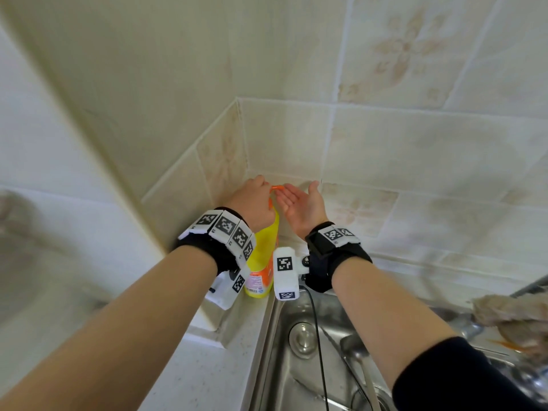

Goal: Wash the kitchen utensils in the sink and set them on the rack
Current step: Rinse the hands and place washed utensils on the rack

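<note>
The fingers of the left hand are curled down over the orange pump of a yellow soap bottle; their tips are hidden. The right hand is held palm up and cupped, its fingers relaxed and nothing in it. It is placed just beside the spout, which points rightward toward that palm. The bottle stands upright in the tiled corner, beside the sink.

A spoon lies in the sink, below the hands and nearer the person, under the right forearm, its handle running toward the person. It is judged to be nearer the right hand. No rack is in view.

The bottle's label is too blurred to be read. Square black-and-white markers are worn on both wrists.
</note>
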